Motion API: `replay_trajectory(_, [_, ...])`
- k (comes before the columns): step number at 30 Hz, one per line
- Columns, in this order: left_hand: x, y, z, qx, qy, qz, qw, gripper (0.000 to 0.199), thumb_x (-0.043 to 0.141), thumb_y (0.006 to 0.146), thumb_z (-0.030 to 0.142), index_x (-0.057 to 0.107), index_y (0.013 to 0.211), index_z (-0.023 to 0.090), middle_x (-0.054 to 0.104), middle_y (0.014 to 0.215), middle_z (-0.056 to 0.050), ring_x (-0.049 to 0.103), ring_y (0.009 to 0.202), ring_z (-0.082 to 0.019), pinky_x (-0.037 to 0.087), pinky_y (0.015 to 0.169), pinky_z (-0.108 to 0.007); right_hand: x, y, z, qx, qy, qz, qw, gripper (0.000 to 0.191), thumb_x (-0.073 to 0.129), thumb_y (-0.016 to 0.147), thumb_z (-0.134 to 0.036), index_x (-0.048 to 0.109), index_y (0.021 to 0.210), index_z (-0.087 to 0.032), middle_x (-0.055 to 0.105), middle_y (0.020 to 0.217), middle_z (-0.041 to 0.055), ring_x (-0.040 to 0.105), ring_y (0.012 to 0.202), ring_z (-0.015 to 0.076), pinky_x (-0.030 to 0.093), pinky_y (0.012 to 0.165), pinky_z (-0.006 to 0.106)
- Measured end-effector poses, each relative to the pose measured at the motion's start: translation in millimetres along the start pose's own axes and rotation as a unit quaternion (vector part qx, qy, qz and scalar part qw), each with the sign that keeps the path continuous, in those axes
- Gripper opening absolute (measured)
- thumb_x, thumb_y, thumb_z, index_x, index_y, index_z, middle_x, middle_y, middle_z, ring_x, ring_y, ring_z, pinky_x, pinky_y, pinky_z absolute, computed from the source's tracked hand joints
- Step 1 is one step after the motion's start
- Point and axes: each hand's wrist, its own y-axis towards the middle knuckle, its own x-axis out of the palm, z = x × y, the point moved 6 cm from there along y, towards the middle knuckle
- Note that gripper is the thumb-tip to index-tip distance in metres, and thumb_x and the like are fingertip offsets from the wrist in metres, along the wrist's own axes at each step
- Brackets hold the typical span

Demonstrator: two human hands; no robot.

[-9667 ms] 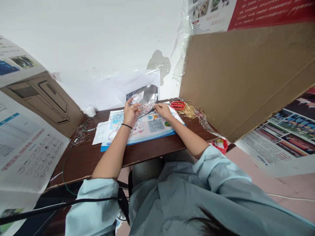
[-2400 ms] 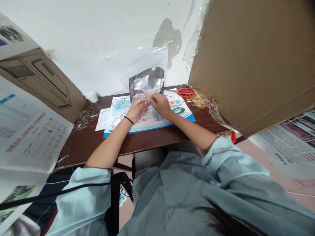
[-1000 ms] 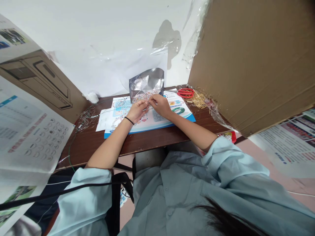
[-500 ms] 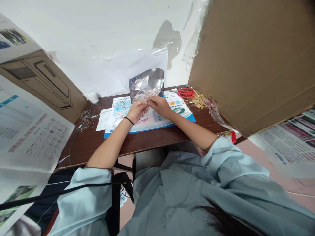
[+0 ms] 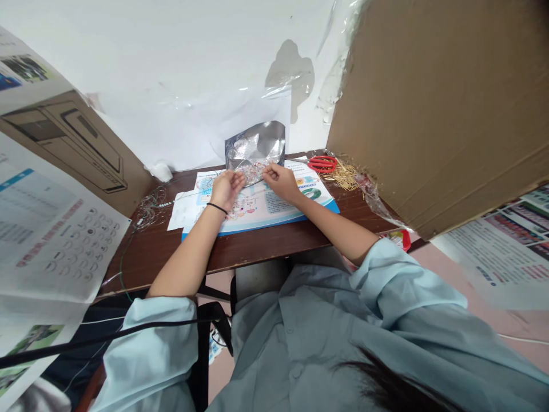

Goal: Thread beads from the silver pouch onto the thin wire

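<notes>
My left hand (image 5: 229, 189), with a dark band at the wrist, is above the open booklet (image 5: 281, 207), fingers curled. A thin thread (image 5: 189, 197) runs to it from the left, with small white beads (image 5: 165, 204) strung farther along. My right hand (image 5: 281, 181) is pinched at the right front edge of the open silver-lined bag (image 5: 273, 137); anything between its fingertips is too small to make out. Small clear and pinkish beads (image 5: 253, 170) lie in the bag's mouth, between my hands.
Red-handled scissors (image 5: 322, 164) lie right of the bag, beside a pile of thin golden sticks (image 5: 346, 176). Tangled clear line (image 5: 148, 210) sits at the table's left. Cardboard (image 5: 429, 114) walls in the right side, and a printed box (image 5: 81, 143) the left.
My hands were together at the fingertips in front of the bag. They have parted: the left moved left, the right slightly right, by the beads.
</notes>
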Motion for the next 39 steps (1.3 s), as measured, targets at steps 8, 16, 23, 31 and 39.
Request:
replay_trajectory(8, [-18.1,6,24,0.015,-0.128,0.064,0.990,0.030,0.051,0.090,0.012,0.036,0.065,0.021,0.040,0.055,0.005,0.048,0.054,-0.006,0.054,0.065,-0.018,-8,8,21,0.071,0.049,0.033,0.996,0.008,0.058,0.077,-0.029,0.057,0.076,-0.021,0.055,0.067,-0.0039,0.053,0.068,0.0131,0.047,0.065,0.026])
replay_trajectory(16, [-28.0,2,38,0.077,0.280,0.113,0.950,0.028,0.055,0.078,0.010,0.044,0.055,0.020,0.043,0.056,0.001,0.036,0.056,-0.012,0.027,0.054,-0.025,-13,10,27,0.180,0.197,0.048,0.963,0.011,0.060,0.081,-0.021,0.052,0.073,-0.021,0.056,0.064,-0.0056,0.049,0.054,0.0077,0.040,0.052,0.019])
replay_trajectory(23, [-10.4,-8,50,0.292,0.470,-0.008,0.833,0.027,0.073,0.072,0.024,0.053,0.054,0.022,0.051,0.067,-0.005,0.049,0.088,-0.025,0.038,0.080,-0.030,-30,15,23,0.207,0.243,0.092,0.943,0.016,0.056,0.085,-0.013,0.053,0.071,-0.021,0.055,0.061,-0.0045,0.045,0.052,0.0063,0.036,0.050,0.018])
replay_trajectory(31, [-46.4,4,60,0.208,0.378,0.194,0.881,0.043,0.057,0.088,0.023,0.039,0.050,0.019,0.032,0.050,0.003,0.033,0.059,-0.011,0.028,0.060,-0.023,-44,18,18,0.220,0.255,0.113,0.935,0.019,0.053,0.086,-0.010,0.052,0.070,-0.020,0.054,0.061,-0.0045,0.044,0.051,0.0057,0.035,0.049,0.018])
replay_trajectory(39, [-79.9,25,44,0.027,-0.003,0.219,0.975,0.033,0.054,0.094,0.048,0.050,0.075,0.021,0.046,0.057,0.005,0.020,0.043,-0.006,0.020,0.042,-0.023,-48,19,17,0.232,0.267,0.137,0.925,0.022,0.051,0.085,-0.008,0.050,0.066,-0.019,0.051,0.060,-0.0050,0.038,0.048,0.0046,0.027,0.045,0.018])
